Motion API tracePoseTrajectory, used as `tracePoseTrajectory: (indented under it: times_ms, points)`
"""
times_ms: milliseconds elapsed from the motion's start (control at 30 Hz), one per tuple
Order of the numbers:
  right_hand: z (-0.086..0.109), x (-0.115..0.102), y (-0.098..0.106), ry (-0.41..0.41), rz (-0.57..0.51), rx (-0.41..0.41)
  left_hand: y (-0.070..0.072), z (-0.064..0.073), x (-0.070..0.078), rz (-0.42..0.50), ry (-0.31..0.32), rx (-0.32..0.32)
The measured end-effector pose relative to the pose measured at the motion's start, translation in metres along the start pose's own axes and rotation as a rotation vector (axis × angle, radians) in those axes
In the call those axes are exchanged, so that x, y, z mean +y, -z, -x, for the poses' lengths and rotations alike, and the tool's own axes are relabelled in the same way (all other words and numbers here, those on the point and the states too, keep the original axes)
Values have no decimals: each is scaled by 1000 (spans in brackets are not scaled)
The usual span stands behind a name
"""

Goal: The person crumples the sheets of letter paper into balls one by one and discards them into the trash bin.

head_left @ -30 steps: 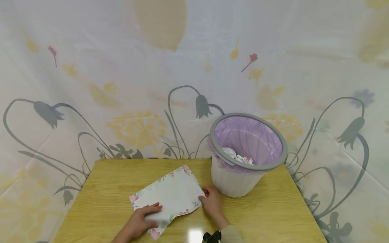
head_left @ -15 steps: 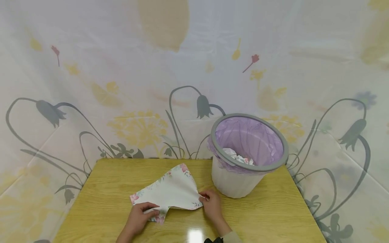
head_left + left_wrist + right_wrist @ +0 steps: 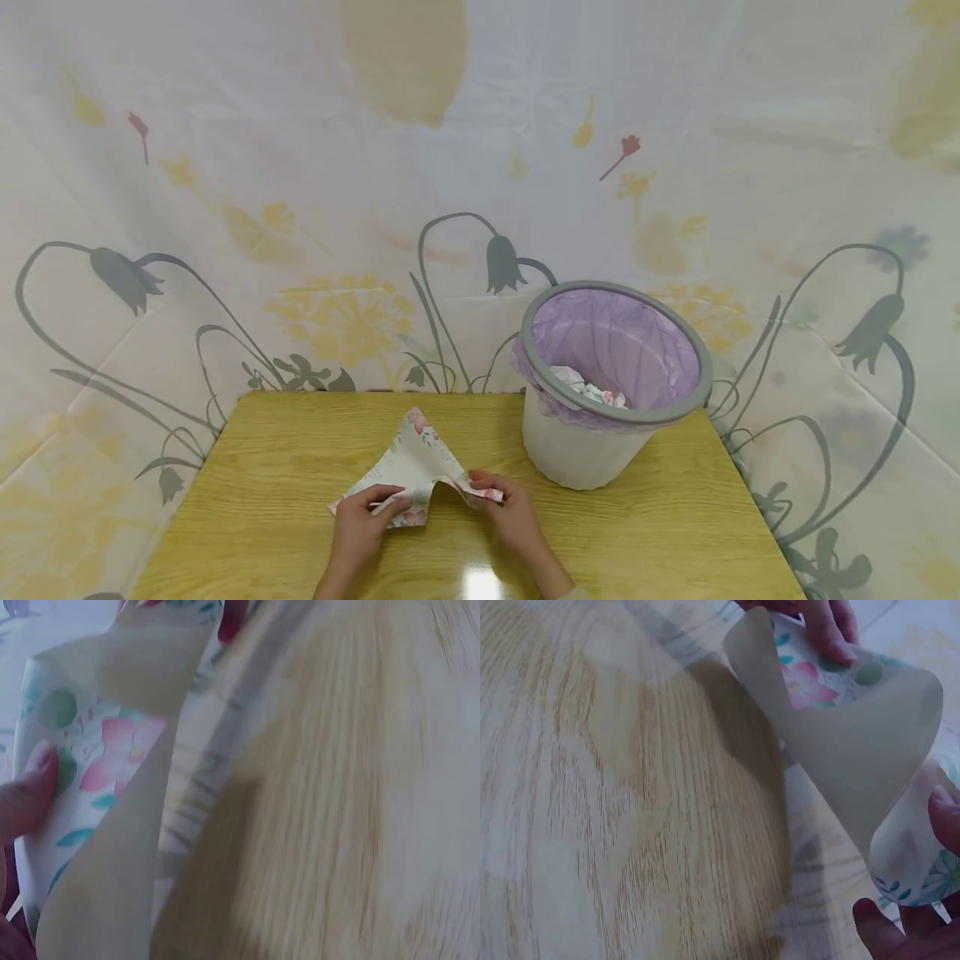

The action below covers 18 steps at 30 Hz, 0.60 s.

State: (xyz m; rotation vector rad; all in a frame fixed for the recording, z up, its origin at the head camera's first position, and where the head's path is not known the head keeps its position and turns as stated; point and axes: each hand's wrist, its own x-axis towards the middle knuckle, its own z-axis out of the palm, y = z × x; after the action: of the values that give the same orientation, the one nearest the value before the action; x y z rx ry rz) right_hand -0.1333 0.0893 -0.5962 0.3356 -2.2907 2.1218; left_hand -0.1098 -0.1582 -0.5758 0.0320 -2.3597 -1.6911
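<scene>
A sheet of white paper (image 3: 408, 467) with a pink and green floral border is bent up between the two hands, its near edge arched off the table. The left hand (image 3: 360, 525) pinches the near left part, thumb on top, as the left wrist view shows on the floral print. At the other side the right hand (image 3: 513, 517) grips a corner that curls over its fingers. In the right wrist view the plain underside of the paper (image 3: 855, 742) faces the camera, with both hands holding its ends.
A white trash bin (image 3: 577, 450) with a grey rim and purple liner stands at the back right of the wooden table (image 3: 285, 442). Crumpled paper (image 3: 585, 387) lies inside it. A flower-printed curtain (image 3: 337, 167) hangs behind the table.
The paper lay nearly flat a second ago and is now bent and bunched. Both hands have drawn closer together, and the left hand has gone from resting on the sheet to pinching it.
</scene>
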Motion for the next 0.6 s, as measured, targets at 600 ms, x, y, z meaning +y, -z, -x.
tracePoseTrajectory:
  times_ms: [600]
  points:
    - [13, -20, -4, -57, -147, -36, -34, 8, 27, -100, -213, 65]
